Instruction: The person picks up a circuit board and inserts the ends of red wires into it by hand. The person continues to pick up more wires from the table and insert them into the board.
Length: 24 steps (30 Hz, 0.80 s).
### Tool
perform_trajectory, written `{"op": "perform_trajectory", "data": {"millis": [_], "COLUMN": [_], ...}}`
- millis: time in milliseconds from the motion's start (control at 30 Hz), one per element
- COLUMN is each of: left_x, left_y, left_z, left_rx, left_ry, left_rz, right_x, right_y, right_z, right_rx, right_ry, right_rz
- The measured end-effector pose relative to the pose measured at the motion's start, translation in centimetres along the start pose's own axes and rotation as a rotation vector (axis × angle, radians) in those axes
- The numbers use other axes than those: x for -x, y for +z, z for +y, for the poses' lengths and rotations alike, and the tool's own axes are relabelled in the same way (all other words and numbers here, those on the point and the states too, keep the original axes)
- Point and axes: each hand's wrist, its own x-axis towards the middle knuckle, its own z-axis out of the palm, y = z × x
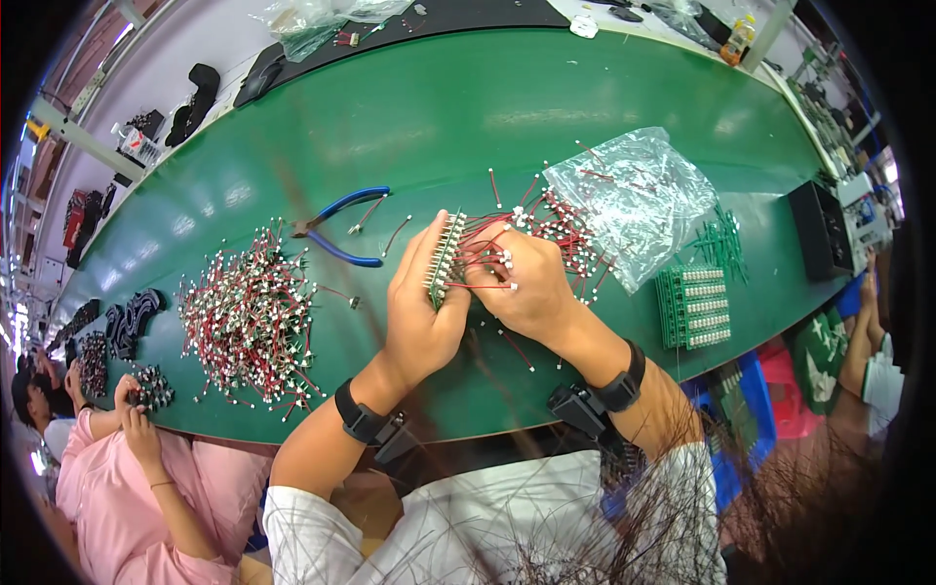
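Observation:
Upright in front of me, a narrow green circuit board (446,255) with a row of white connectors is gripped by my left hand (414,327), thumb on one side and fingers on the other. My right hand (534,283) is closed at the board's right side, its fingers pinching thin red-and-black connector wires (480,230). Several wires with white plugs stick out around its fingers; which ones are attached to the board I cannot tell. Just beyond that hand lies a loose heap of similar wires (573,232). Blue-handled cutters (356,198) rest beyond my left hand.
A large wire pile (249,327) covers the green table (439,107) at left. To the right are a clear plastic bag (648,200), stacked boards (694,307), green strips (721,244) and a black bin (819,232). A co-worker in pink (146,497) handles parts at far left.

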Motion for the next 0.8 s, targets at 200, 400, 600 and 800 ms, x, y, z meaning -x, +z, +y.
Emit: {"op": "perform_trajectory", "data": {"millis": [200, 400, 600, 800], "left_x": [0.3, 0.5, 0.3, 0.0], "left_y": [0.0, 0.0, 0.1, 0.3], "left_z": [-0.4, -0.2, 0.4, -0.1], "left_rx": [0.018, 0.097, 0.123, 0.206], "left_ry": [-0.052, -0.127, -0.128, -0.145], "left_rz": [-0.045, -0.098, -0.123, -0.069], "right_x": [0.2, 0.2, 0.2, 0.0], "right_y": [0.4, 0.1, 0.2, 0.4], "right_z": [0.7, 0.7, 1.1, 1.0], "right_rx": [0.036, 0.059, 0.013, 0.037], "right_ry": [-0.123, -0.09, -0.105, -0.041], "right_rz": [0.134, 0.098, 0.104, 0.078]}}
